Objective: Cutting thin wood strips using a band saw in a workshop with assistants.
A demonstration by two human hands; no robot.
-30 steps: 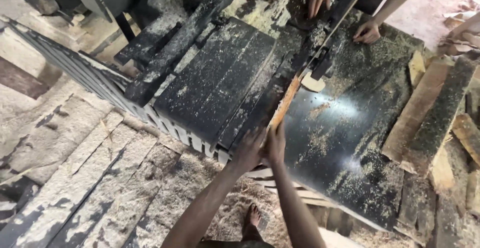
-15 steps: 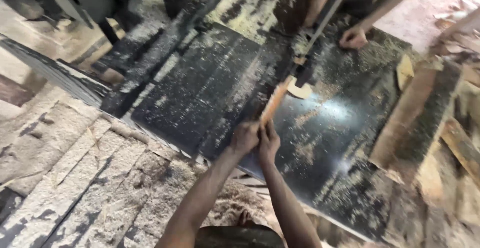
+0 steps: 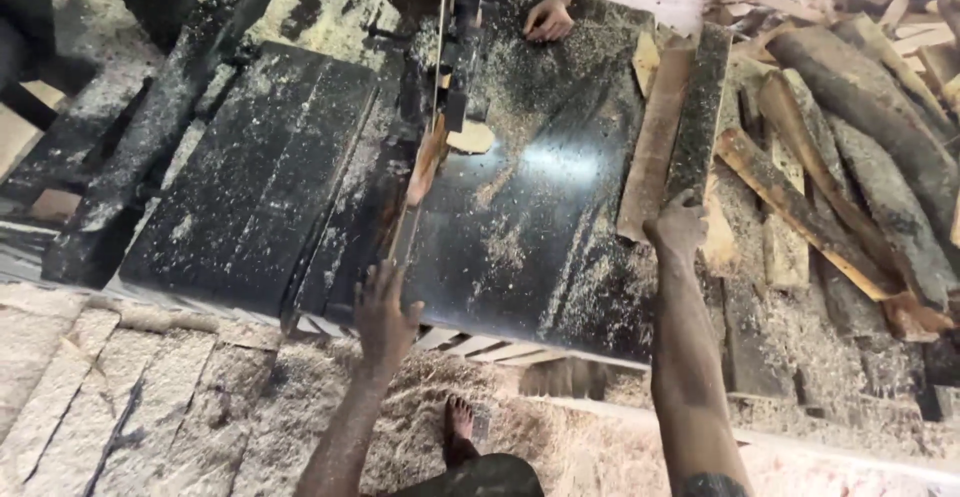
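We see a thin, pale wood strip (image 3: 412, 197) standing on edge on the dark, sawdust-strewn metal saw table (image 3: 520, 247), running from the near edge of that table up toward the upright saw blade and its black guide (image 3: 455, 47). Our left hand (image 3: 385, 312) sits at the near end of the strip, at the table's near edge, with its fingers spread wide and pressed against the strip's end rather than wrapped around it.

Our right hand (image 3: 678, 227) is well apart from the left, at the right side of the table. Its fingers are curled down onto the near end of a dark, bark-covered slab offcut (image 3: 692, 117); whether they actually clamp it we cannot tell. Just beside that offcut, on the side nearer the blade, lies a lighter brown flat board (image 3: 652, 142), touching it along its length.

A small pale wood chip (image 3: 470, 137) lies on the table just right of the blade. At the far edge of the table, another person's hand (image 3: 548, 19) rests flat on the surface.

To the right of the table, a heap of rough bark-edged logs and slabs (image 3: 850, 127) is piled up. Left of the blade, a second dark table section (image 3: 260, 177) carries scattered sawdust. Below the table's near edge we see a bare foot (image 3: 458, 427) on sawdust-covered ground.
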